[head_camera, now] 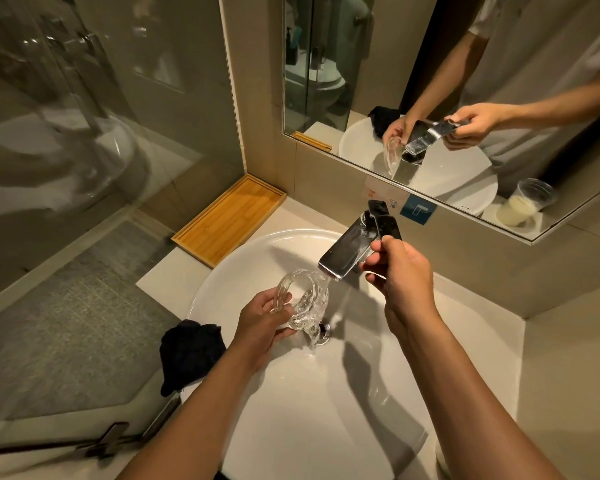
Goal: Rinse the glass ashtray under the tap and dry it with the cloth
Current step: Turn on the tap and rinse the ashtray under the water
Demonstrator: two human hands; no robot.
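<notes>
Head view looks down on a white basin point(229, 268) where the rinse is under way. The left hand point(262, 322) grips the glass ashtray point(303, 299) by its near rim, fingers curled round the edge and thumb on the outside, and holds it tilted on edge just under the spout of the tap point(343, 251), above the drain point(324, 332). Held this way, the stream strikes the inner face and runs straight off the lower edge into the basin rather than pooling in the dish, and the hand stays mostly clear of the flow. The right hand point(400, 271) is closed on the tap lever point(385, 221), fingers wrapped round its end, which suits keeping control of the flow; I judge it is placed there so the water can be shut off as soon as the glass runs clean. The cloth point(187, 358), dark and bunched, lies on the basin's left edge, apart from the water but near the left forearm, handy for the drying that has yet to be done. A wooden tray point(229, 220) sits on the counter behind the basin, and the mirror point(465, 98) above repeats both hands and shows a plastic cup point(527, 206) off to the right.
</notes>
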